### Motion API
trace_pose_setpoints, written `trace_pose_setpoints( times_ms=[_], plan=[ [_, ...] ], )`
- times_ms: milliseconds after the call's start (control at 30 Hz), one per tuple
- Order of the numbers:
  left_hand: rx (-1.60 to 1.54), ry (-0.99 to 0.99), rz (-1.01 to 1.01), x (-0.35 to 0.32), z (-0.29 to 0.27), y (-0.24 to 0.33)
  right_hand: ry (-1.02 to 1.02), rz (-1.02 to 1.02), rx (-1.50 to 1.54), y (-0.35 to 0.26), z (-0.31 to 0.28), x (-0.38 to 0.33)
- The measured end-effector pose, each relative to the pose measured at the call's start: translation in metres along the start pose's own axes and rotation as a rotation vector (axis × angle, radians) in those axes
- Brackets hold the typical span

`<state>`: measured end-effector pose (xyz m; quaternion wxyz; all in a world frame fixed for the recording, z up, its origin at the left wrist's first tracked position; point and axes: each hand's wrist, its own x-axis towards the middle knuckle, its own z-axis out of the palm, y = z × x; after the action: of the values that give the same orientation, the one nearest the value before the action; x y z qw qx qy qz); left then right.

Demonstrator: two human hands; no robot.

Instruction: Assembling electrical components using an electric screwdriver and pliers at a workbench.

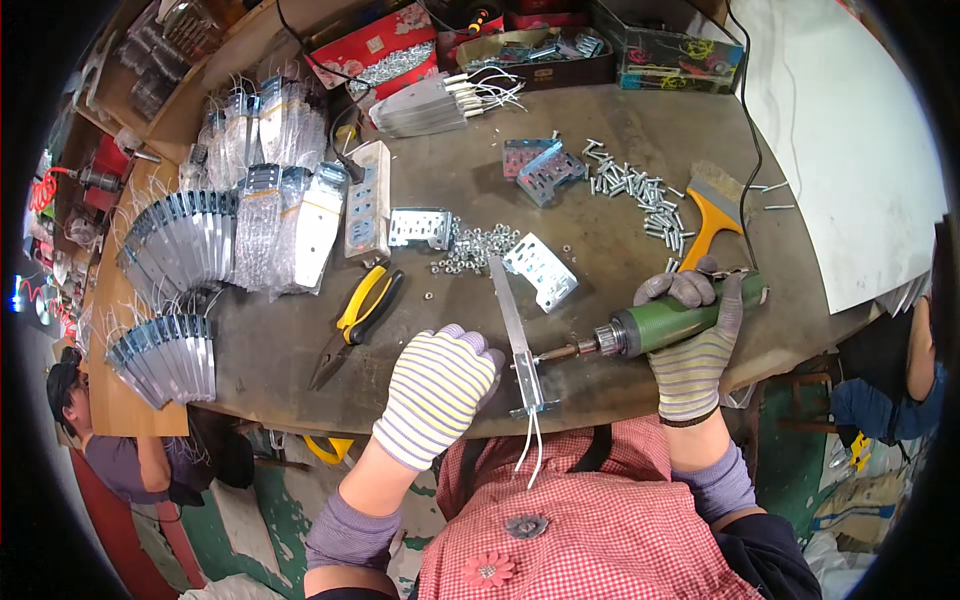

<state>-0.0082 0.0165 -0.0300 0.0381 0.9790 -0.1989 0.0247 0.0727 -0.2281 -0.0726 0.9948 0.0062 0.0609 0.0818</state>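
My left hand, in a striped glove, rests on the table edge and presses against a long narrow metal strip with white wires hanging from its near end. My right hand, also gloved, grips a green electric screwdriver. The tool lies level, its chuck and bit pointing left at the strip's lower part. A perforated metal bracket lies just past the strip.
Yellow-handled pliers, a pile of nuts, scattered bolts, an orange-handled brush, a power strip and bagged metal parts cover the round table. Boxes stand at the back. A seated person is at lower left.
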Motion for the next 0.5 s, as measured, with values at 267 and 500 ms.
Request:
trace_pose_setpoints(
  times_ms=[267, 500],
  plan=[
    [-1.293, 0.567, -0.569, -0.023, 0.028, 0.034, -0.015, 0.033, 0.002, 0.004, 0.001, 0.001],
    [-1.106, 0.708, -0.562, -0.017, 0.039, 0.045, -0.009, 0.023, -0.002, 0.003, -0.001, 0.001]
  ],
)
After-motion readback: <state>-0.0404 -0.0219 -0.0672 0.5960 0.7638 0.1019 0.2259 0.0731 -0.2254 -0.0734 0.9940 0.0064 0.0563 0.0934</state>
